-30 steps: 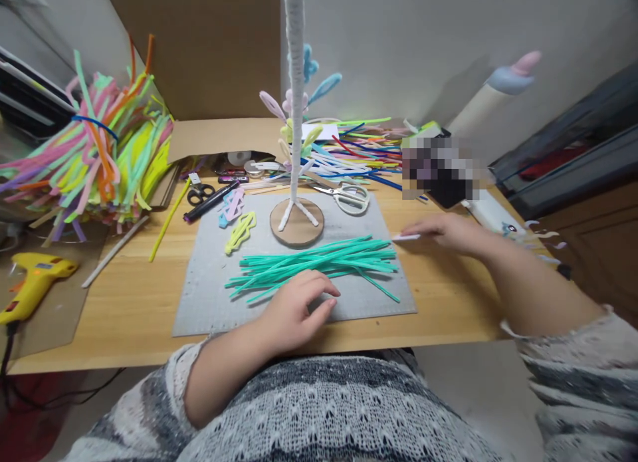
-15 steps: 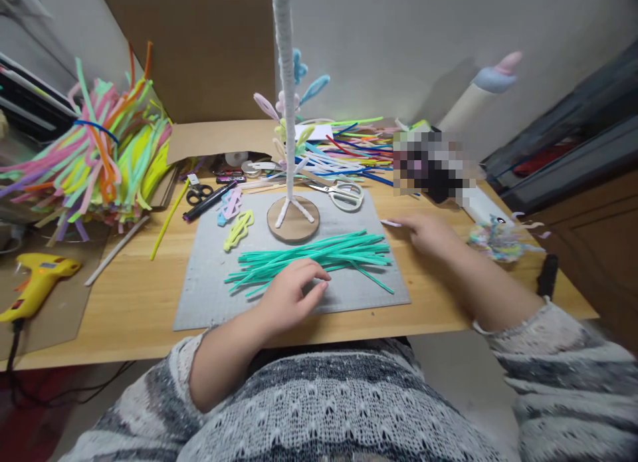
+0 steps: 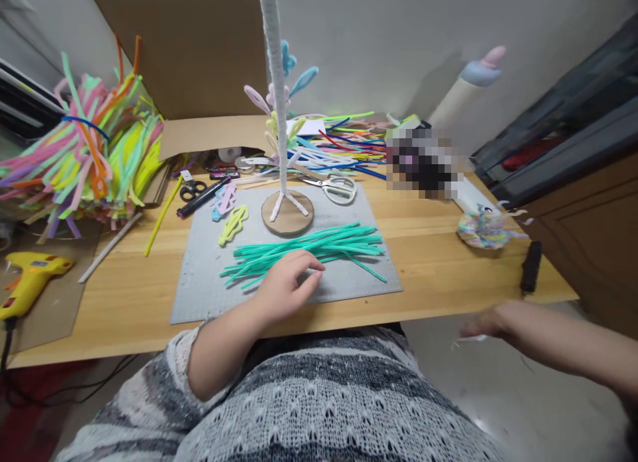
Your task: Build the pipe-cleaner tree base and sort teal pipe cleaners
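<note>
My left hand [image 3: 286, 286] lies over the near side of a bundle of green pipe cleaners [image 3: 349, 239]. Its fingers are loosely bent and the thumb stands apart, with nothing gripped. Out past the table's front edge at the right, my right hand [image 3: 498, 321] hangs over the floor, closed on a thin whitish piece [image 3: 473, 338], blurred. Behind the bundle a white-wrapped stem [image 3: 279, 116] stands upright on a round cardboard base [image 3: 288, 224]. Yellow bent pipe-cleaner shapes [image 3: 233, 225] lie left of that base. All these tabletop things sit on a grey mat [image 3: 349, 286].
Scissors with pale handles [image 3: 340, 190] and black-handled scissors [image 3: 193, 190] lie farther back. A yellow glue gun [image 3: 34, 279] and a big bundle of coloured pipe cleaners [image 3: 100, 149] are at left. A black-handled tool [image 3: 531, 268] lies near the right corner.
My right hand has swung from beside the mat toward me and right, off the table's edge, still with the thin whitish piece. The left hand stays on the green bundle. The view has shifted slightly.
</note>
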Tool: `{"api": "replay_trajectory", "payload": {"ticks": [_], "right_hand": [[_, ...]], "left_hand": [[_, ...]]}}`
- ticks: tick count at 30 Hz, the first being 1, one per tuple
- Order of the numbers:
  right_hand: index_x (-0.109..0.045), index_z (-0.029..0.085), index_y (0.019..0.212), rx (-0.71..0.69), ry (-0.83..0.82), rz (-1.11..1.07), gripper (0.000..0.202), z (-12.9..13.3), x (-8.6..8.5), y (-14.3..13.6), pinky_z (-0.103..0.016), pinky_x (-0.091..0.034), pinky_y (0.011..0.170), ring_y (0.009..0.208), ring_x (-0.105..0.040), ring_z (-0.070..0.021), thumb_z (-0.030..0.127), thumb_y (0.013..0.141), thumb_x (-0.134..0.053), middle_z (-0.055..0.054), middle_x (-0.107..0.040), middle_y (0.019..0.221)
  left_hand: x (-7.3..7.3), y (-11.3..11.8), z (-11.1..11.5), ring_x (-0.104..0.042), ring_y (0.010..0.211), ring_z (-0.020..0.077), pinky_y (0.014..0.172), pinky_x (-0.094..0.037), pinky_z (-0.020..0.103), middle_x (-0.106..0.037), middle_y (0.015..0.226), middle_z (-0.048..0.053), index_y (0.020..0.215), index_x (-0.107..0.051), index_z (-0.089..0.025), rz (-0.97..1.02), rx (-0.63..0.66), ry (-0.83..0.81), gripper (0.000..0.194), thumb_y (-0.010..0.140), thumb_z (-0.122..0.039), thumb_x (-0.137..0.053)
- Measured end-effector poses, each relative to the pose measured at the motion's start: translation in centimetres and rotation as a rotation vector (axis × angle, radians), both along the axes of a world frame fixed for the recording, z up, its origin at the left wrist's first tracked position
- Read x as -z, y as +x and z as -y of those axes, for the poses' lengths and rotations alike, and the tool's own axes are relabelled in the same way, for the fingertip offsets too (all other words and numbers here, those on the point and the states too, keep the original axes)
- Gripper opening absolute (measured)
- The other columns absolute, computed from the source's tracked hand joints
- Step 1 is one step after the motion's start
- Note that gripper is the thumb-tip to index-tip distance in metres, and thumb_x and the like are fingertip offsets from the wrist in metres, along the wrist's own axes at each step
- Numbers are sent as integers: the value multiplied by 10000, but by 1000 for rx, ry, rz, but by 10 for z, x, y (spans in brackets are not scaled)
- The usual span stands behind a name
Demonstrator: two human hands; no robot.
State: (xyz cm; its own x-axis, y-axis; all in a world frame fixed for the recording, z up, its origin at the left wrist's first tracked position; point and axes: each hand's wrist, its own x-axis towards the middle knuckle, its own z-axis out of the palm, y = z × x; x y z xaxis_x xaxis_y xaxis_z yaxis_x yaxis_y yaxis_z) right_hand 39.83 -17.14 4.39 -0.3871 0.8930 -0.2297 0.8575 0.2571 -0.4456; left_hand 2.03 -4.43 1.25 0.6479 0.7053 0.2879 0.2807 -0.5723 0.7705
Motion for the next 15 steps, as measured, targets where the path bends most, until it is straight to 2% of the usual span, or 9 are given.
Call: {"api": "replay_trajectory", "payload": {"ticks": [2, 4, 6, 8, 10, 12, 15], "right_hand": [[-708, 424, 966, -98, -42, 19, 418, 0, -11, -12, -301, -579, 607, 769, -707, -206, 98, 791, -514, 33, -732, 934], [-656, 375, 1107, -142, 79, -40, 470, -9, -14, -36, -359, -557, 764, 942, -671, -211, 76, 824, -429, -13, -688, 1099], [-636, 343, 1137, -187, 242, -102, 462, -18, -6, -67, -400, -515, 827, 1005, -634, -204, 73, 859, -384, -39, -670, 1128], [-596, 308, 1196, -262, 295, -90, 443, -23, 8, -94, -431, -483, 859, 1059, -592, -214, 80, 872, -396, -62, -653, 1153], [-586, 296, 1205, -259, 321, -45, 429, -21, 21, -108, -440, -476, 842, 1050, -583, -222, 83, 876, -411, -76, -653, 1142], [-602, 304, 1185, -224, 300, -6, 426, -15, 28, -101, -438, -479, 804, 1014, -596, -230, 84, 874, -412, -78, -663, 1110], [-671, 370, 1059, -149, 150, -7, 379, -3, 22, -55, -405, -496, 723, 885, -640, -225, 135, 871, -440, -38, -699, 988]], "left_hand": [[0, 0, -1, -572, 877, 180, 804, -454, 339, -625, 883, 54, 892, -599, -177, 6, -12, 11, 128, 873, -193, -474], [0, 1, -3, -572, 864, 179, 792, -451, 329, -626, 875, 52, 879, -603, -175, 1, -26, 18, 127, 869, -190, -477], [1, 1, -4, -571, 849, 177, 779, -450, 321, -625, 867, 51, 868, -605, -172, -5, -38, 26, 128, 866, -189, -479], [2, 1, -5, -570, 836, 172, 768, -448, 314, -625, 860, 50, 860, -607, -168, -4, -52, 34, 128, 865, -186, -480], [2, 0, -6, -570, 821, 167, 758, -447, 309, -629, 848, 48, 851, -610, -167, 15, -70, 48, 125, 864, -186, -487], [0, -1, -6, -573, 803, 163, 747, -450, 307, -635, 835, 46, 848, -614, -170, 55, -91, 57, 122, 864, -194, -495], [-7, -8, -3, -584, 800, 161, 750, -460, 304, -643, 834, 45, 845, -627, -176, 157, -148, 32, 126, 869, -227, -514]]}}
